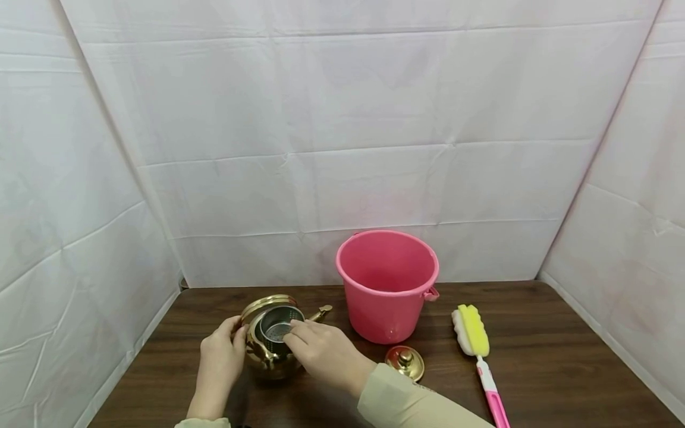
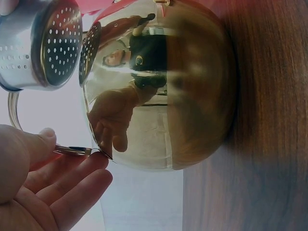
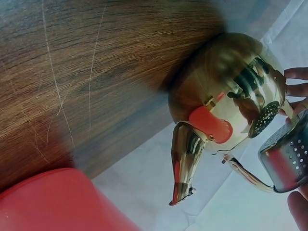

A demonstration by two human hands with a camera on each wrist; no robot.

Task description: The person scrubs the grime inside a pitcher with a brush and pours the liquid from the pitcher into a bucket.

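A shiny gold teapot [image 1: 270,370] stands on the wooden table, its spout toward the right in the head view. My left hand [image 1: 220,355] holds the base of its arched handle [image 2: 72,150], thumb above and fingers beneath. With its fingertips, my right hand [image 1: 327,352] pinches a steel strainer basket [image 1: 278,327] by the rim. In the left wrist view the perforated basket [image 2: 60,45] is above the teapot, apart from its body, which mirrors its holes. Most of the right hand lies outside the right wrist view. The teapot's opening is hidden behind the basket.
The gold lid [image 1: 405,362] lies on the table to the right of my right hand. Behind it stands a pink bucket [image 1: 386,315]. A yellow and white sponge brush [image 1: 473,333] with a pink handle lies farther right. White cloth walls [image 1: 321,119] surround the table.
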